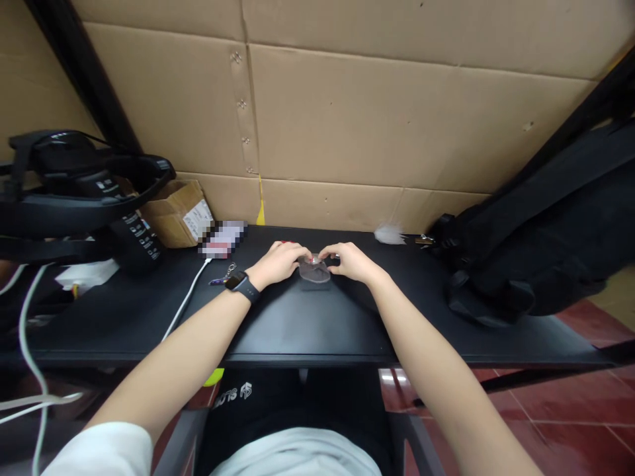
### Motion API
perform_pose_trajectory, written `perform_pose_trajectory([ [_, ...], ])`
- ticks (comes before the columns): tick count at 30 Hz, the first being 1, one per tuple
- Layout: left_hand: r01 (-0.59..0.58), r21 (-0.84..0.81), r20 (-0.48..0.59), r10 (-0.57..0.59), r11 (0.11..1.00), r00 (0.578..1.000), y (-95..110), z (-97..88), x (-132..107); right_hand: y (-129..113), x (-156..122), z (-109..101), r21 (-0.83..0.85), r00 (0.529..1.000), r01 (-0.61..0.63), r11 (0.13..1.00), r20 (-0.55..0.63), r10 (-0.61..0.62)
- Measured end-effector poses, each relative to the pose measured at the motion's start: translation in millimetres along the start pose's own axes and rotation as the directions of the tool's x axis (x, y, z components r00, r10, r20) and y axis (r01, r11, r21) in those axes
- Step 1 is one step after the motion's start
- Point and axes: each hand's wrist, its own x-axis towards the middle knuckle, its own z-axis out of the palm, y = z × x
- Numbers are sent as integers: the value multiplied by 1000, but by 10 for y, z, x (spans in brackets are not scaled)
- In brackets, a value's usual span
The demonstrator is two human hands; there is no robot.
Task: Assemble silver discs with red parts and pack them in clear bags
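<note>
Unreadable box label (198,219); hands (282,263) (351,262) on plastic (315,272)

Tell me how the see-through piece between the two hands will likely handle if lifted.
The see-through piece is probably light, being small beside the right hand. Its thin look hints that it may flex. Its clear surface suggests plastic, so it might slip.

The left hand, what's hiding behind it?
A bit of something red peeks out just past the left hand. The hand covers the rest, so I can't tell what it is. The see-through plastic piece is beside the hand, not behind it.
</note>
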Motion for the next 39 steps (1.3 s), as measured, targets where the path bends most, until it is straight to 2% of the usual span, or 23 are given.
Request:
perform_pose_trajectory([
  [4,57,-10,-18,-58,998,998,39,69,55,-16,22,58,-1,1000,-28,1000,-3,28],
  [11,153,-101,-52,-159,983,986,-55,60,72,-4,32,12,-5,994,-97,995,-59,97],
  [17,281,-33,-129,-283,959,950,34,81,70,-27,72,125,-148,978,-150,978,-168,124],
  [19,317,-10,-149,-315,948,937,67,91,66,-42,67,131,-146,978,-105,984,-194,75],
  [22,347,-7,-167,-343,938,924,79,102,59,-62,44,102,-124,990,33,992,-130,-49],
  [25,317,-21,-197,-315,948,928,73,94,49,-79,19,86,-136,996,70,988,-40,-76],
  [27,219,-38,-197,-222,975,955,86,69,38,-86,12,100,-149,999,34,988,-19,-37],
  [29,102,-38,-146,-106,994,984,122,33,22,-86,17,127,-152,1000,-6,988,-10,5],
  [31,47,-13,-68,-48,999,997,171,-4,3,-78,30,157,-159,999,-37,987,-4,37],
  [35,73,52,-2,-73,996,997,234,-35,-23,-74,50,171,-179,997,-80,981,2,81],
  [39,74,43,-69,-71,996,995,213,-9,-21,-116,27,91,-110,991,-136,985,-23,134],
])
